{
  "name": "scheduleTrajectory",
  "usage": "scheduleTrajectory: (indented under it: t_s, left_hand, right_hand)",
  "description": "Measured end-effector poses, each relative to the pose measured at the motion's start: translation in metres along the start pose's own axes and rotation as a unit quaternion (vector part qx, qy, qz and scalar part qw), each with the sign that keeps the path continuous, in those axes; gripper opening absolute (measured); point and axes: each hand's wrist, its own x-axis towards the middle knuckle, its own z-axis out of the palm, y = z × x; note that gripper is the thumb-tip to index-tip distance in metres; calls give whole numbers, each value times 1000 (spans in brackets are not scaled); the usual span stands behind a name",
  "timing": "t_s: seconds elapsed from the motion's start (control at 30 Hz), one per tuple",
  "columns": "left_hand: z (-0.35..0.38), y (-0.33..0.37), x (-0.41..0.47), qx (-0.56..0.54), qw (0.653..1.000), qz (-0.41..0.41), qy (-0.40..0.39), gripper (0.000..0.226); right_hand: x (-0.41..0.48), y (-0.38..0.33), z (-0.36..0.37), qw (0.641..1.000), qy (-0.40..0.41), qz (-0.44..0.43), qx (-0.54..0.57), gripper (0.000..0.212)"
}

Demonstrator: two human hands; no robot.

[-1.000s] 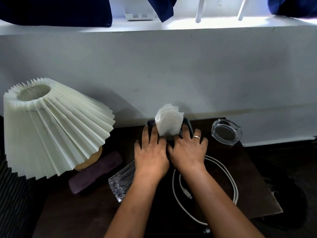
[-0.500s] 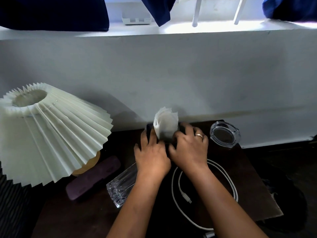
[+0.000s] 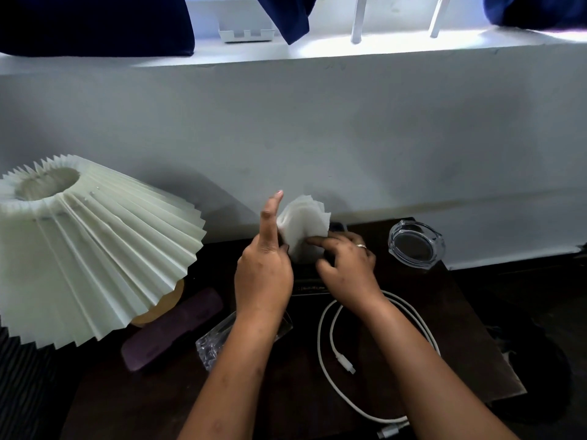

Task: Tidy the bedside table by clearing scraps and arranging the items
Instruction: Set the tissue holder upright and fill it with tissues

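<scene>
A white tissue (image 3: 305, 223) sticks up from a dark tissue box (image 3: 308, 285) at the back of the dark bedside table (image 3: 460, 328). My left hand (image 3: 263, 271) is against the tissue's left side, index finger pointing up along it and the other fingers curled at its base. My right hand (image 3: 349, 265), with a ring on it, pinches the tissue's lower right part between index finger and thumb. Both hands hide most of the box.
A pleated cream lampshade (image 3: 95, 242) fills the left. A purple case (image 3: 171, 328) and a clear glass piece (image 3: 212, 344) lie under my left forearm. A white cable (image 3: 330, 344) loops at the front right. A glass ashtray (image 3: 416, 246) sits at the back right corner. The wall is just behind.
Both hands were flat on the box beside the tissue. They have since lifted and closed in on the tissue, and my left index finger now points up.
</scene>
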Motion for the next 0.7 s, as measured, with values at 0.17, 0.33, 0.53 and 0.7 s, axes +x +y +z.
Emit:
scheduleTrajectory:
  t_s: [0.17, 0.33, 0.53, 0.7]
  left_hand:
    - [1, -1, -1, 11, 999, -29, 35, 80]
    - [5, -6, -1, 43, 998, -48, 26, 69]
    - [7, -10, 1, 25, 997, -63, 33, 25]
    - [7, -12, 5, 31, 999, -5, -20, 22]
  right_hand:
    - [-2, 3, -1, 997, -5, -2, -71, 31]
    - [-5, 2, -2, 994, -27, -11, -104, 29]
    - [-4, -3, -6, 999, 26, -31, -26, 29]
    - [-4, 0, -4, 998, 10, -28, -47, 47]
